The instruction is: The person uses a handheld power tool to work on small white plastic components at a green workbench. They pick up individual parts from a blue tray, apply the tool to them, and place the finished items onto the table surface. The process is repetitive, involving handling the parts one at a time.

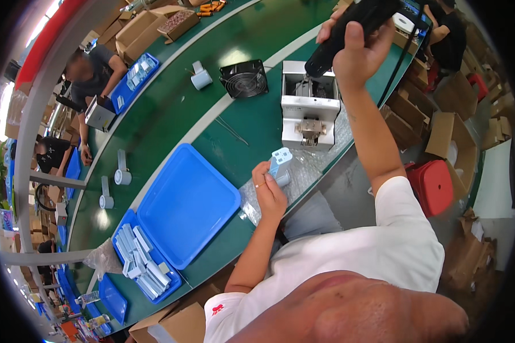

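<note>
My left hand is closed around a pale blue-and-white plastic housing with a rounded, holed end facing up. Raised at the upper right, my right hand grips a black electric screwdriver. Its lower end hangs over the far part of a white screw feeder, a metal box with an open top; whether they touch, I cannot tell. The feeder stands on bubble wrap along the bench's near edge. A pair of tweezers lies left of the feeder.
A black fan sits beyond the tweezers. Left of me are a large blue tray and a smaller one holding several pale housings. Similar parts with round bases stand on the green conveyor. Co-workers sit across; a red stool is right.
</note>
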A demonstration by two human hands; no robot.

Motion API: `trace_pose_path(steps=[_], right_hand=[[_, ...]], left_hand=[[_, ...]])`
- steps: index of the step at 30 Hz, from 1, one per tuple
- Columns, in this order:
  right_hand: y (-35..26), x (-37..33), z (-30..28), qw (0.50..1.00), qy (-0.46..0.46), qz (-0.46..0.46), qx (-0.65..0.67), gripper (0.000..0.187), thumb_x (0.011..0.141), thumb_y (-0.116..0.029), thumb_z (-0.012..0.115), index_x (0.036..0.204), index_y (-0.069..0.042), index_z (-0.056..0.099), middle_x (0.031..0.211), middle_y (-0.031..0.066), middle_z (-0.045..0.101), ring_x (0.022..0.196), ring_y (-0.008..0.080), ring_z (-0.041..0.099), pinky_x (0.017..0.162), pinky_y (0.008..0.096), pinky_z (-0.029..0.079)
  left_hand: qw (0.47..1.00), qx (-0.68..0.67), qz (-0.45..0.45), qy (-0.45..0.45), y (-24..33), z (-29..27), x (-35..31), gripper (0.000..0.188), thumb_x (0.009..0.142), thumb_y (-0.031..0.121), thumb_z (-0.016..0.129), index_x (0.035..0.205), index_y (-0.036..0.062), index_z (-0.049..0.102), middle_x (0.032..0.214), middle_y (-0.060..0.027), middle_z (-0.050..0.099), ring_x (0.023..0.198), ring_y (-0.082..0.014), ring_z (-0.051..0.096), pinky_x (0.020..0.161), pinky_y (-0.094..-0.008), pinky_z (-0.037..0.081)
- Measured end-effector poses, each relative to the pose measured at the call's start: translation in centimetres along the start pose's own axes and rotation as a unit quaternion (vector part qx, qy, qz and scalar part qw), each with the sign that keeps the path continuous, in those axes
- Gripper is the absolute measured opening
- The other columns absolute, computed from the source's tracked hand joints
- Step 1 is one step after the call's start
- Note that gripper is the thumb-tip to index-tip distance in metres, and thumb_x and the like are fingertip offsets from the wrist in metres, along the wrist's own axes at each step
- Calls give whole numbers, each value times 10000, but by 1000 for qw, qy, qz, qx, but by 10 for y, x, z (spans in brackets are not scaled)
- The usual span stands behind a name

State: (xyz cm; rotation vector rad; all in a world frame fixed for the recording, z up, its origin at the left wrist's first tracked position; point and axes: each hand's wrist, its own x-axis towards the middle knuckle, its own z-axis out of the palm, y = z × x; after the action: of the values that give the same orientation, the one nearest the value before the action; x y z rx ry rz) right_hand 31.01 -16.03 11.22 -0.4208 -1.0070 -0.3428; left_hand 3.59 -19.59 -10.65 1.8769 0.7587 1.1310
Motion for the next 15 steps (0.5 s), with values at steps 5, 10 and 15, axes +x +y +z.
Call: trace_pose_path(steps=[5, 10, 15], right_hand=[[-48, 41, 15, 993, 83, -24, -75, 447, 1062, -322, 589, 1361, -41, 410, 964, 139, 597, 601, 197, 592, 514, 323, 521], [-62, 63, 21, 994, 97, -26, 42, 391, 1073, -415, 532, 1174, -42, 473, 894, 129, 583, 563, 191, 581, 475, 315, 491], [-78, 58, 26, 978, 52, 166, 116, 507, 1049, -517, 527, 991, -16, 574, 786, 98, 595, 537, 172, 589, 473, 303, 485]], left_hand=[[1000, -9, 5, 0, 2, 7, 0, 264, 1086, 67, 338, 1252, -21, 524, 1257, -173, 566, 1165, -274, 566, 1054, -358, 418], [1000, -19, -20, 6, 0, 2, 0, 262, 1064, 66, 354, 1232, -17, 537, 1248, -200, 560, 1172, -314, 553, 1058, -386, 411], [999, 29, -15, 23, -2, -2, -4, 280, 1056, 80, 364, 1240, -35, 541, 1253, -209, 563, 1163, -340, 555, 1063, -400, 409]])
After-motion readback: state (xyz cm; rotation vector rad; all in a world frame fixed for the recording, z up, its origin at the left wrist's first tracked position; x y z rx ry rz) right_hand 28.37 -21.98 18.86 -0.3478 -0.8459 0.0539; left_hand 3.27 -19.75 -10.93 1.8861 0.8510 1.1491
